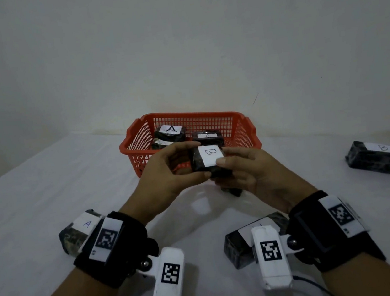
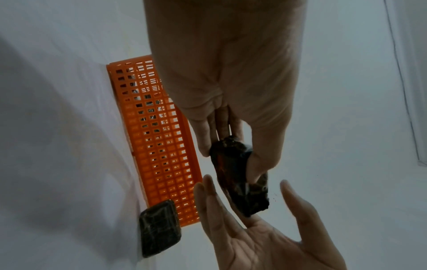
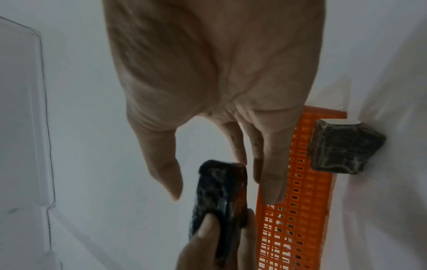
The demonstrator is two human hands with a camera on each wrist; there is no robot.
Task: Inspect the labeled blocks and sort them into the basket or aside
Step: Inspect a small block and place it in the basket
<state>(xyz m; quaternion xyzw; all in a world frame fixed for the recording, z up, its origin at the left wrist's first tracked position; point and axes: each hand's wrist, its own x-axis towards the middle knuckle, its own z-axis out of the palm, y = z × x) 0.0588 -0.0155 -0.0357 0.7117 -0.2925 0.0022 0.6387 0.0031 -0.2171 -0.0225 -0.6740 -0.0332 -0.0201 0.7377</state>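
Between the two hands in the head view, the B block [image 1: 210,164] is held clear of the table [image 1: 45,194], label up. The left hand [image 1: 168,176] curls round its near-left side. The right hand [image 1: 250,175] lies along the other side with its thumb at the label's edge. Just beyond the hands is the basket [image 1: 184,114], holding two A blocks [image 1: 170,132]. Another B block [image 1: 379,157] lies well right of the right hand.

In the left wrist view, the left hand [image 2: 221,73] pinches the B block [image 2: 238,175] between thumb and fingers, near one end. The right hand [image 2: 265,243] is spread below it, palm up, fingers straight and gripping nothing. The basket [image 2: 161,146] lies to the side.

In the right wrist view, the right hand [image 3: 208,73] hangs relaxed, its thumb apart from the B block [image 3: 219,197] and fingers behind it; whether they touch it I cannot tell. The left hand [image 3: 208,246] has its thumb pressed on the dark face.

The block looks stiff and light enough for a one-handed pinch. Its dark wrapping shows a sheen, so it may be slick. The paper label could lift or smudge. The long side faces seem the best grip, with fingers off the label, so the letter stays readable. Being a B, it probably goes aside, beyond the right hand.
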